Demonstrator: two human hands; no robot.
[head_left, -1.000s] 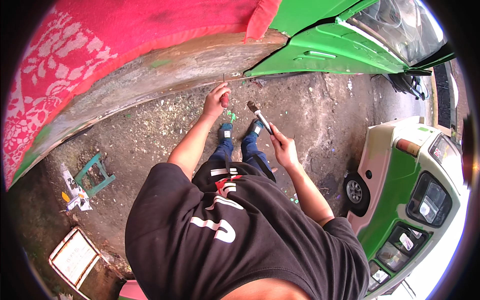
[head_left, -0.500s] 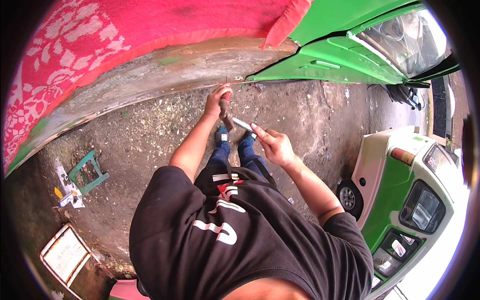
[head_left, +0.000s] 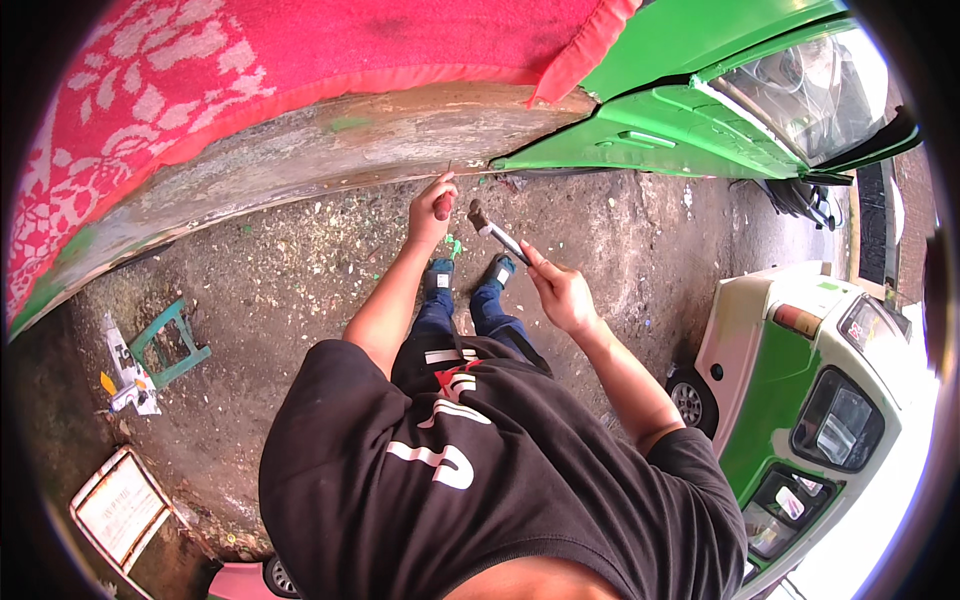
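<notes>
My left hand [head_left: 430, 213] is closed around a red-handled tool [head_left: 442, 207], much like a screwdriver. Its thin shaft points at the lower edge of a worn, scraped vehicle panel [head_left: 400, 125]; whether the tip touches cannot be told. My right hand [head_left: 567, 297] grips a hammer [head_left: 505, 239] by the end of its handle. The hammer's brownish head is just right of the red handle, with a gap between them. Both hands are out in front of me, above my feet.
A red patterned cloth [head_left: 350, 45] covers the panel's top, beside a green vehicle door [head_left: 640, 135]. A green and white van [head_left: 750, 390] stands at right. At left are a teal stool frame [head_left: 185, 345] and a white sign board [head_left: 120, 508]. Flakes litter the ground [head_left: 300, 240].
The hammer head has moved from the red handle's end to its right, leaving a gap. My left hand still holds the tool at the panel edge. My view has shifted slightly.
</notes>
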